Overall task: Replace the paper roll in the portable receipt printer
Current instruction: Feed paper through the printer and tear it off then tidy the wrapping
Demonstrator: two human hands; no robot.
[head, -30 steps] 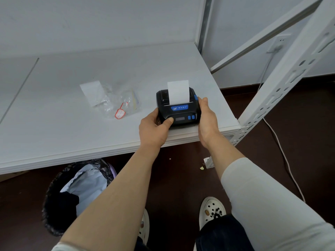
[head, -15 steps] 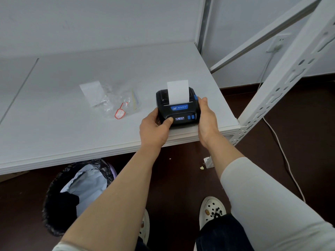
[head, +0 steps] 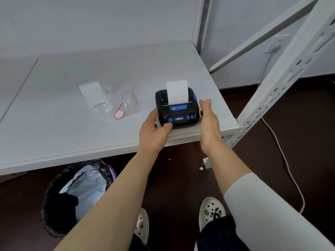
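Presently the printer sits near the front right corner of the desk, between the two hands. The left hand holds it. Its thumb is curled across the lower left front corner, just below a blue button, and its fingers lie along the left side, their tips hidden behind the casing. The right hand stands on edge just beside the printer's right side, with its fingers straight, close together and gripping nothing; whether they touch the casing I cannot tell. A white paper strip stands upright out of the top of the printer, beyond both sets of fingers. A small lit display on the front face lies between the left thumb and the right palm. Well to the left of the left fingers, a crumpled clear bag lies flat on the desk, with a white slip at its far left end and a red-edged label at its near edge. Under the desk, below the left forearm, stands a bin lined in black.
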